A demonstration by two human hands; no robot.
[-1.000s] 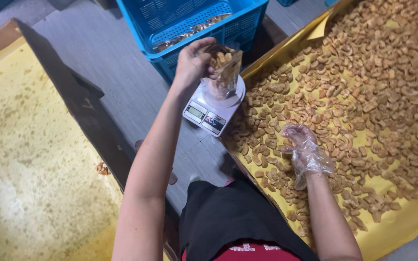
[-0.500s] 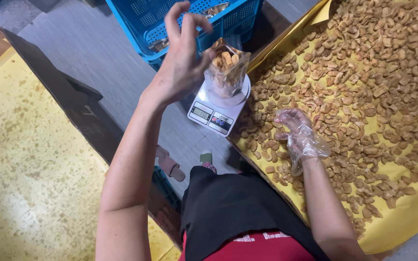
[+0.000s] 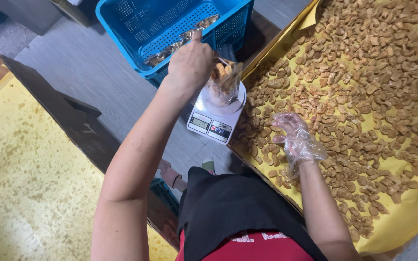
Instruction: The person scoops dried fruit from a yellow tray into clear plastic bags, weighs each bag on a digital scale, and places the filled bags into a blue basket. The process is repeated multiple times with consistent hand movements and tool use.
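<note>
Floor: grey boards, blue crate (image 3: 136, 21) at top.
Your left hand (image 3: 189, 65): pinching the clear snack bag (image 3: 222, 82) on the white scale (image 3: 216, 116).
Your right hand (image 3: 293, 135): gloved, fingers curled over fried pieces (image 3: 364, 72), right of frame.

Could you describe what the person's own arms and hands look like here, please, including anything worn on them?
Both arms are bare, with no sleeves reaching the forearms. The left hand is uncovered: no glove, ring or watch shows. The right hand wears a thin, clear, crinkled plastic glove that ends loosely at the wrist. Nearer the body, a black apron lies over a red top.
</note>
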